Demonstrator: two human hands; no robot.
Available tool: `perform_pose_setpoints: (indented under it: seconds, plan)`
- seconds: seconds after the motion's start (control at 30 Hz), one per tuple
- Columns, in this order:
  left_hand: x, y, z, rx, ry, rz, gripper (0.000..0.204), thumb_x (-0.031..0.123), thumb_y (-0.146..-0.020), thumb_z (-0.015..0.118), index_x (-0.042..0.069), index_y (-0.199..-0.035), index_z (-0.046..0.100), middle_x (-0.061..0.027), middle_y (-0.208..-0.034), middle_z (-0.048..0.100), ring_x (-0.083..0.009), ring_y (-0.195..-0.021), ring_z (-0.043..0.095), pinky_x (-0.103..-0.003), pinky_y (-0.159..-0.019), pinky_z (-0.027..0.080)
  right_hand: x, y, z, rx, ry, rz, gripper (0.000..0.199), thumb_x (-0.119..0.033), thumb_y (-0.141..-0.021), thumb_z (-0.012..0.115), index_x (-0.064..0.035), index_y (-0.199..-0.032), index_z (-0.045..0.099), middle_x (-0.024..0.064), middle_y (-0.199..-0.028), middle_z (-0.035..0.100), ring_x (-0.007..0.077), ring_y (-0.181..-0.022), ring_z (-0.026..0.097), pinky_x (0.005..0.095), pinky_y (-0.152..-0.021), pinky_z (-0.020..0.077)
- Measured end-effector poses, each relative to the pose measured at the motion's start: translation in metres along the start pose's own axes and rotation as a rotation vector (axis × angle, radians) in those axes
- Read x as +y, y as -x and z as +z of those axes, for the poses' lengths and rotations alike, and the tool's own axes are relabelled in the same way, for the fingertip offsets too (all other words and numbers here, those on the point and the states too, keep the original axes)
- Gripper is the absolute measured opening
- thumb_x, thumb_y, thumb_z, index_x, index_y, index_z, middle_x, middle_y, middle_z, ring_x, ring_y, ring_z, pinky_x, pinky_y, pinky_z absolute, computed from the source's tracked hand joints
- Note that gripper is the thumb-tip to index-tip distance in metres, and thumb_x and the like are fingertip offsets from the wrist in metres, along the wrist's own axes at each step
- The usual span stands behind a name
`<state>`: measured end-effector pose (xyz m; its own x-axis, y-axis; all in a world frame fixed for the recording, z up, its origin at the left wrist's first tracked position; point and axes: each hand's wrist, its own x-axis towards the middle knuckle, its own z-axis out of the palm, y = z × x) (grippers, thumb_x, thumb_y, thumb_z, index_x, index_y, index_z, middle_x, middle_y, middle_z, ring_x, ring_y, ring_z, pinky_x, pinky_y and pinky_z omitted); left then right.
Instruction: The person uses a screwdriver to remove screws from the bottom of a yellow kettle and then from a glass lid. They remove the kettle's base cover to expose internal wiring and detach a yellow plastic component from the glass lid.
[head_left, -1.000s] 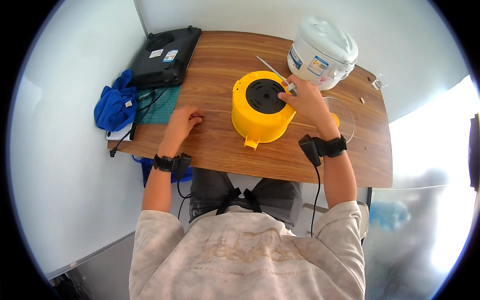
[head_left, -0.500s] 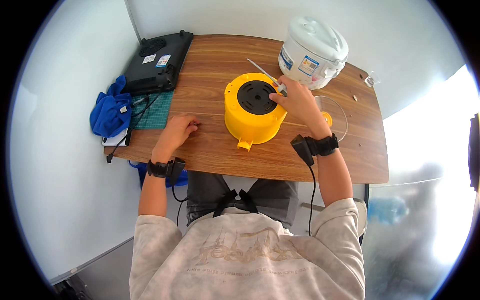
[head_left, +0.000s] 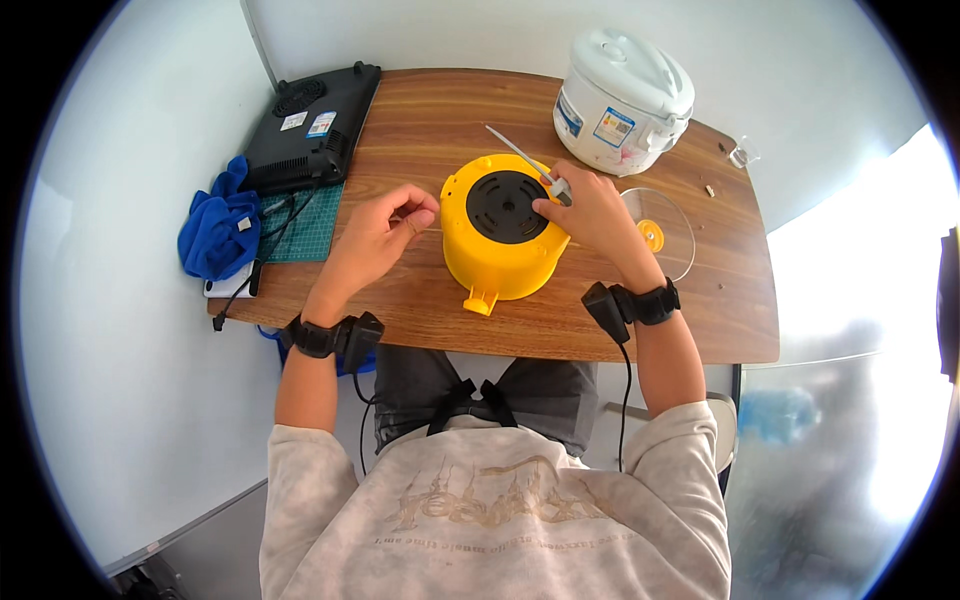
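Note:
A yellow round plastic housing (head_left: pixel 505 265) stands on the table with a slotted black disc (head_left: pixel 507 208) in its upward face and a small yellow tab at its near side. My right hand (head_left: pixel 592 207) grips a screwdriver (head_left: pixel 516 150) by its grey handle, the long shaft pointing to the far left above the housing. Its thumb rests close to the disc's edge. Beside the housing's left rim, my left hand (head_left: pixel 385 235) is raised with thumb and forefinger pinched together. Anything between those fingertips is too small to make out.
A white rice cooker (head_left: pixel 625 105) stands at the back right. A clear round lid with a yellow knob (head_left: pixel 651 236) lies right of my right hand. At the left are a black appliance (head_left: pixel 315 125), a green cutting mat (head_left: pixel 310 225) and a blue cloth (head_left: pixel 217 230). Small bits lie along the right.
My left hand has risen from the tabletop toward the housing's left rim, fingers pinched. The housing has shifted slightly left and nearer. My right hand still holds the screwdriver.

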<state>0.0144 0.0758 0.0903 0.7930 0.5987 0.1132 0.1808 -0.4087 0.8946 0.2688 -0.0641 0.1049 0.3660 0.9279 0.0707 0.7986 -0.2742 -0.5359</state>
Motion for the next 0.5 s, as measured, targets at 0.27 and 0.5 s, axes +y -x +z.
perform_pose_setpoints:
  seconds: [0.27, 0.5]
  plan:
    - [0.034, -0.003, 0.010, -0.104, -0.021, -0.018, 0.013, 0.011, -0.098, 0.065, 0.001, -0.107, 0.066, -0.0027, -0.093, 0.068, -0.0100, -0.082, 0.063, -0.024, -0.077, 0.052, -0.007, 0.035, 0.001, -0.023, -0.105, -0.009, 0.040, -0.027, -0.086, 0.079, -0.0006, -0.110, 0.063, 0.0201, -0.079, 0.068, 0.0302, -0.068, 0.065, 0.0387, -0.064, 0.0492]
    - [0.049, -0.014, 0.031, -0.211, -0.217, -0.011, 0.013, 0.012, -0.097, 0.066, 0.004, -0.106, 0.070, -0.0070, -0.094, 0.073, -0.0152, -0.083, 0.066, -0.028, -0.078, 0.053, -0.005, 0.042, 0.000, 0.010, -0.184, -0.026, 0.036, -0.025, -0.085, 0.079, -0.0016, -0.109, 0.065, 0.0202, -0.075, 0.066, 0.0319, -0.065, 0.062, 0.0379, -0.062, 0.0482]
